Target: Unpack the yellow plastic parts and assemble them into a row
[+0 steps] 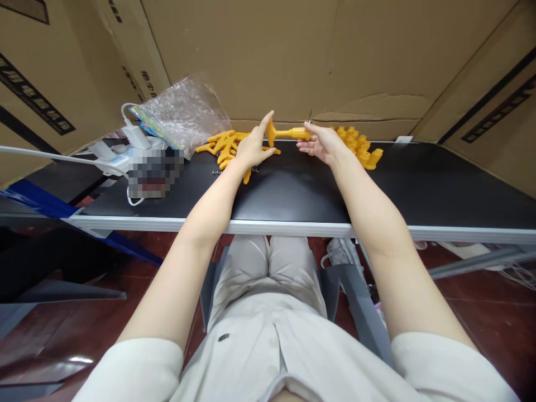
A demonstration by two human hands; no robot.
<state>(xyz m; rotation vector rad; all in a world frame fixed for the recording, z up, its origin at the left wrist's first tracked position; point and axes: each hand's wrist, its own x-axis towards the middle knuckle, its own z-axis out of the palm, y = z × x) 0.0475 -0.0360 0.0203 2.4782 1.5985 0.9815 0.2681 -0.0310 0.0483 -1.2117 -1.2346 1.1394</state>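
Gripping a yellow rod (285,133) by its ribbed end in the right hand (320,143), with flared end at the spread-open left hand (251,148); cannot tell if touching.

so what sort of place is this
Probably a makeshift work area: a black table with heaps of small yellow parts on it, and a cardboard wall behind.

I hold a yellow piece (288,134) nearly level, its ribbed end in my right hand (321,143). Its slim neck flares wide at the left.
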